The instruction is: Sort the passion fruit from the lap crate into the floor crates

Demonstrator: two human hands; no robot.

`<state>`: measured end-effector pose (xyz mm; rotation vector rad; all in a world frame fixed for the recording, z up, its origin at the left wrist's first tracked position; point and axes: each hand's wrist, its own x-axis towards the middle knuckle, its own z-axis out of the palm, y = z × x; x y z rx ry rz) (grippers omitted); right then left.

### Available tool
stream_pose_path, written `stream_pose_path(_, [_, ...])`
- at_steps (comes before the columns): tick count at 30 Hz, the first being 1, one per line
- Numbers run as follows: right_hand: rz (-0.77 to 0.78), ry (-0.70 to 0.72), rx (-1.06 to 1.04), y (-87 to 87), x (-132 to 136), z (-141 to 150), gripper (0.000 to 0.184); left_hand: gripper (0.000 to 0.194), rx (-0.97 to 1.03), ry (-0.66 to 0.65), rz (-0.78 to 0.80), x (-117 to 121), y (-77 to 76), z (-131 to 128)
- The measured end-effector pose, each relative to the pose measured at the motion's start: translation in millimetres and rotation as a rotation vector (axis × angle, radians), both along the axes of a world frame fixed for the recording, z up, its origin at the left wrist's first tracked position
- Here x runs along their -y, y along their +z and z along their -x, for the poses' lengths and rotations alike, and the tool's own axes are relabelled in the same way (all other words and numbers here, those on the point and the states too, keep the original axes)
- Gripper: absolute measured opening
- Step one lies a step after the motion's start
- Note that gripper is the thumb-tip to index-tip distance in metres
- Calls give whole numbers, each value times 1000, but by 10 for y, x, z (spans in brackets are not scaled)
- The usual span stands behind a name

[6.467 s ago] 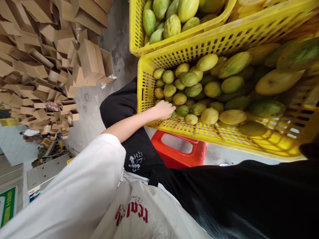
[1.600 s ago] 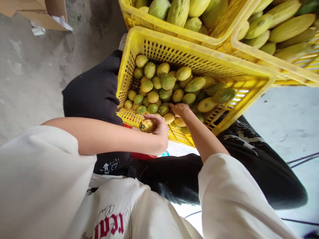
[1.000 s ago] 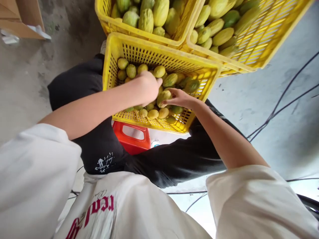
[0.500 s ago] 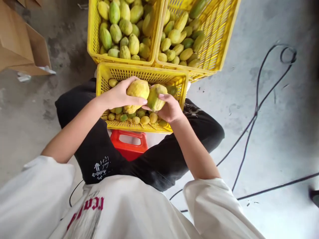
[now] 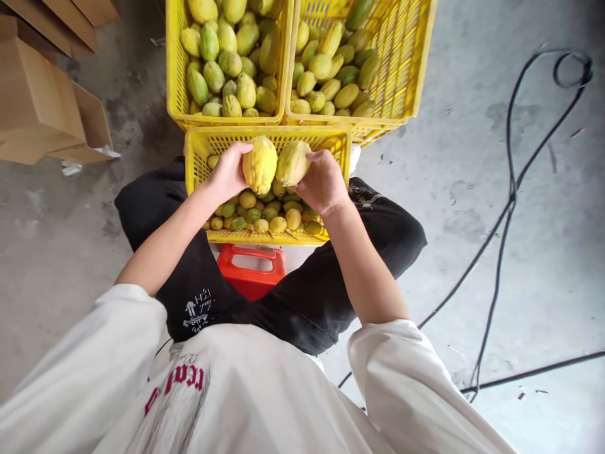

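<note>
My left hand [image 5: 230,171] is closed around a yellow, ridged, oval melon-like fruit [image 5: 260,165], with the thumb over its upper left side. Beside it, my right hand [image 5: 323,181] grips a paler yellow-green melon-like fruit [image 5: 293,163] from the right. The two fruits are held side by side, a narrow gap between them. Both are above a yellow slatted crate [image 5: 267,237], whose bottom is covered with several smaller green and yellow fruits [image 5: 278,224]. Some fingers are hidden behind the fruits.
Two more yellow crates, left [image 5: 172,75] and right [image 5: 416,69], hold similar fruits just beyond. A red plastic stool [image 5: 250,287] shows between my legs. Cardboard boxes [image 5: 42,101] stand at the left. Black cable [image 5: 505,233] loops over the grey floor at the right.
Both fruits have been turned in my hands and moved slightly up in view. The left fruit now stands more upright, and the gap between the fruits is clearer. The view has shifted slightly.
</note>
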<state>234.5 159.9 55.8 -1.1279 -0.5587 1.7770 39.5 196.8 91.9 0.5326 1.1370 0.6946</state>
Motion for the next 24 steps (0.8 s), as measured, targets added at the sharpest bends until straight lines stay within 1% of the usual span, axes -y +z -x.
stream_pose_path(2, [36,-14,12,19,7,7,46,19,27,-19,-39,28,-44,4])
stream_pose_path(3, [48,-18,7,22,14,16,46,15,38,-30,-59,50,-70,2])
stream_pose_path(6, [49,-17,-57,-20,42,54,47,36,43,-59,-72,130,-152,-30])
stream_pose_path(7, [42,-12,-78,-52,51,66,47,38,39,-60,-63,153,-176,-46])
stream_pose_path(9, [40,-8,-85,-127,64,85,48,34,30,-49,-50,184,-217,-76])
stream_pose_path(12, [59,-44,-14,-207,70,100,56,23,-2,-25,-29,192,-256,-100])
stream_pose_path(14, [57,-56,15,-213,65,106,61,22,-30,-24,-4,179,-260,-107])
stream_pose_path(15, [54,-49,11,-204,58,109,60,21,-43,-19,7,168,-254,-112])
stream_pose_path(19, [96,-13,-2,-190,6,105,48,14,-87,32,53,104,-184,-132])
stream_pose_path(21, [131,-30,78,-232,-27,93,44,12,-77,24,98,67,-143,-131])
stream_pose_path(24, [141,-55,162,-319,-55,71,42,17,-74,-21,126,32,-116,-102])
